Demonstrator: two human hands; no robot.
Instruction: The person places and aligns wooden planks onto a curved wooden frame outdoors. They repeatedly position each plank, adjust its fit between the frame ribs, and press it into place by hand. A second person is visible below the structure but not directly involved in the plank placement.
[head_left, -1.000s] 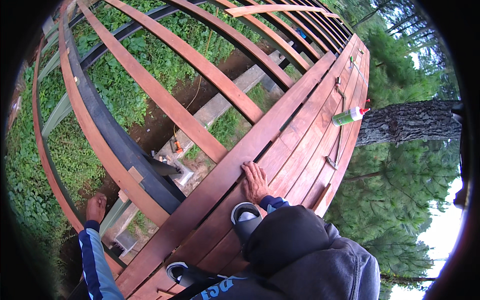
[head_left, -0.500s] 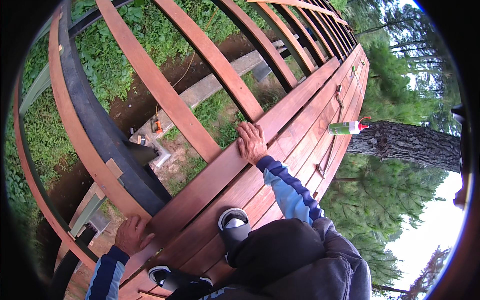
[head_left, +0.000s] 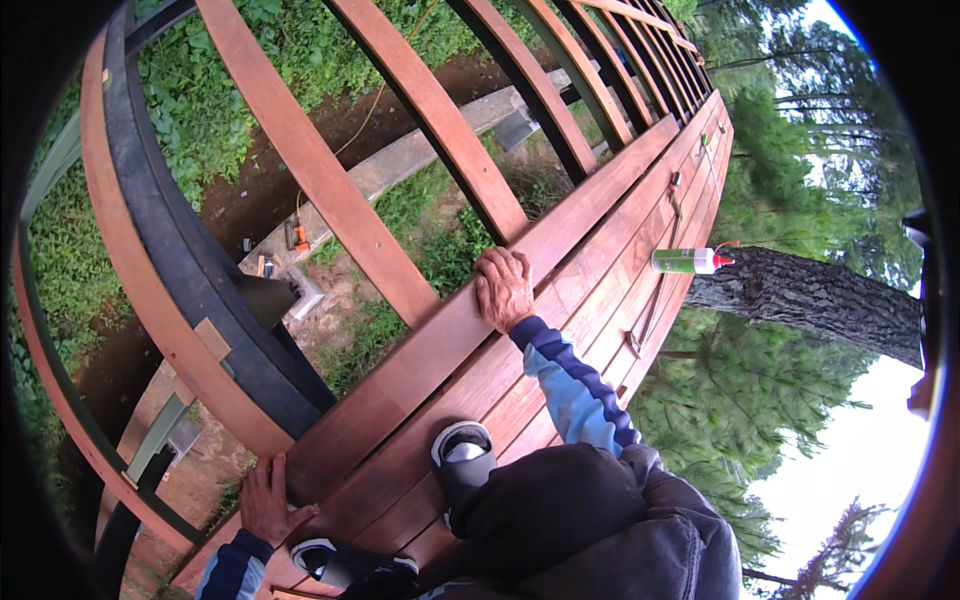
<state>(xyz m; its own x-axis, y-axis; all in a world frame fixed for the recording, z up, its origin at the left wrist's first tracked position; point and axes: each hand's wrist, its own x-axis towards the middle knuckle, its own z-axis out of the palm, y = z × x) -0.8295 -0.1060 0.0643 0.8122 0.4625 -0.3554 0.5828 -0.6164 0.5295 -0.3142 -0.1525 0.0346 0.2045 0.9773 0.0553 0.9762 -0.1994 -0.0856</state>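
Outermost deck board (head_left: 450, 350), reddish wood, runs from lower left up toward upper right along the open edge of the decking. Both my hands are on it.

Right hand (head_left: 503, 288) sits on the board's top face near mid-frame, palm down, fingers (head_left: 492, 262) curled over the far edge; their tips are hidden past the edge, so I cannot tell how tight the hold is. Arm is stretched forward, blue-and-white striped sleeve (head_left: 575, 390) covering it to the wrist.

Left hand (head_left: 267, 503) is low and near the board's near end, flat on the wood, fingers spread and open, gripping nothing. Its sleeve is cut off by the lower rim.

My dark jacket (head_left: 600, 530) blocks the decking below it. One shoe (head_left: 463, 458) shows its toe; the other (head_left: 325, 560) is partly hidden (only the front shows).

A green bottle (head_left: 687, 261) with a white neck and red cap lies on its side farther up the planks, well apart from both hands; contents cannot be seen.

Beyond the board: bare joists (head_left: 430, 110) over grass and soil. Small items on the ground (head_left: 290, 240) are too small to identify. A tree trunk (head_left: 810, 295) stands past the deck's right side.
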